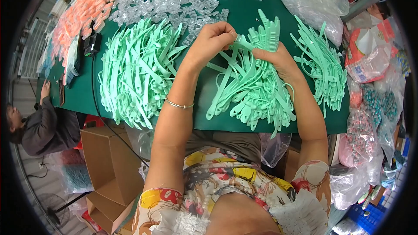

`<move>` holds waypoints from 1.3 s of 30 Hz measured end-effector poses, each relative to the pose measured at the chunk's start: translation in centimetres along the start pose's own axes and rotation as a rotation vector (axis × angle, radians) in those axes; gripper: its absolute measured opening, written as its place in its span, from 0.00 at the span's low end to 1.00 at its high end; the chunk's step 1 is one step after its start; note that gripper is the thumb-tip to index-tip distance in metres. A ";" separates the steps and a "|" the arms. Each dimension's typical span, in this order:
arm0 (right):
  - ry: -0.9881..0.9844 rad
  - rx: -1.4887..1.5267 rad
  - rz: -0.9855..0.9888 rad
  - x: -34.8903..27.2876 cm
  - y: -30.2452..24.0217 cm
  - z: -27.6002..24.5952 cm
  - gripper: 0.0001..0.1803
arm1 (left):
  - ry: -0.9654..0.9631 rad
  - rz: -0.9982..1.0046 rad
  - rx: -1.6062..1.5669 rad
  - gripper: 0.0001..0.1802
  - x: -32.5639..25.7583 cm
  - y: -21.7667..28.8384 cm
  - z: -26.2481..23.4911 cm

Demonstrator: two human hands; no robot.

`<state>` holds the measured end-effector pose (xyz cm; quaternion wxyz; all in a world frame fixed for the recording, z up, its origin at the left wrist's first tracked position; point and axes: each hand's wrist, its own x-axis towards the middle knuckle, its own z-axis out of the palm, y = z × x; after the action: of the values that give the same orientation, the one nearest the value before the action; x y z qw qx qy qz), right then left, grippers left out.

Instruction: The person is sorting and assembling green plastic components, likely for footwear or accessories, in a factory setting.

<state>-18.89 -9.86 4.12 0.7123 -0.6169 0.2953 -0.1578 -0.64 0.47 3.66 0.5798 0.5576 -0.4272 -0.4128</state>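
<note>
My left hand (211, 42) is closed in a pinch on the end of a mint-green plastic strap, just left of my right hand. What else its fingertips may cover is hidden. My right hand (282, 62) grips a bundle of mint-green straps (264, 36), whose ridged ends fan upward above the thumb. More straps (257, 102) spread below both hands toward the table's near edge, their rounded, holed ends facing me. To the left lies a large heap of the same straps (137, 67). A smaller heap (323, 67) rests beyond my right forearm.
Clear plastic pieces (167, 0) cover the green table's (241, 6) far side. Peach pieces (82, 15) lie far left, near a black box (92, 44) with a cable. A clear bag (311, 2) sits far right. Another person (45, 126) works at left; a cardboard box (102, 161) stands below.
</note>
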 end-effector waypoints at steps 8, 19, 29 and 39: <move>0.030 0.083 -0.070 0.1 1.0 -0.2 0.17 | 0.055 0.016 0.323 0.11 0.8 -1.9 1.6; 0.009 -0.284 -0.130 0.7 1.3 -0.1 0.17 | 0.010 -0.185 -0.043 0.09 -0.1 -1.1 3.5; 0.069 -0.274 -0.125 0.6 1.1 0.2 0.18 | 0.139 -0.066 0.035 0.10 0.1 -2.2 2.0; 0.075 0.059 -0.096 0.2 1.0 -0.2 0.12 | 0.378 0.248 0.560 0.12 1.2 -3.1 1.4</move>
<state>-18.97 -9.94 3.04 0.7102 -0.6029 0.2869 -0.2233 -1.67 -1.20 0.60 0.5188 0.7054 -0.4734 -0.0956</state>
